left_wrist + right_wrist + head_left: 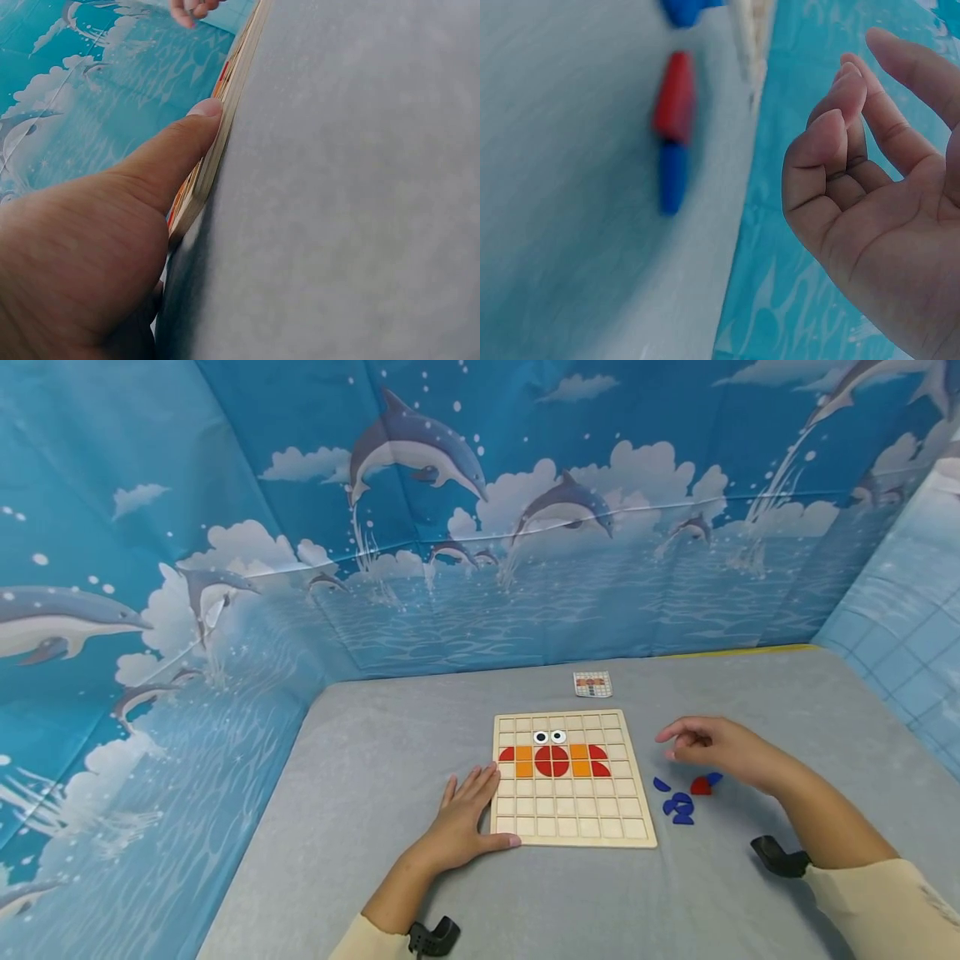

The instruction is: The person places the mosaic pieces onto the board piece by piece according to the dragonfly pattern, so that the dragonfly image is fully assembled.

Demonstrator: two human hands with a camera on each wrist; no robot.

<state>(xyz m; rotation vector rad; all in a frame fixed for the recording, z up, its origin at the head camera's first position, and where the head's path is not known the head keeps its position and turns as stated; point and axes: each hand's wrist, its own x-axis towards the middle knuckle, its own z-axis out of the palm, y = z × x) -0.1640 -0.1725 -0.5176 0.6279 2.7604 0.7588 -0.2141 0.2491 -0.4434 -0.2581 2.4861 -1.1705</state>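
A wooden grid board [570, 828] lies on the grey table, carrying red and orange pieces in two rows and two round eye pieces [558, 737]. My left hand [465, 822] rests against its near left corner, fingers straight along the left side; the thumb [180, 146] touches the front edge in the left wrist view. Over the table right of the board hovers my right hand [720, 747], fingers loosely bent and holding nothing. Below it lie a red piece [701, 787] and several blue pieces [683, 819]; the right wrist view shows the red piece [676, 97] blurred.
Behind the board lies a small card [592, 684] printed with a grid and coloured shapes. Blue dolphin-print cloth [480, 610] hangs along the back and left of the grey table [375, 760]. A black strap device [780, 857] sits at the right wrist.
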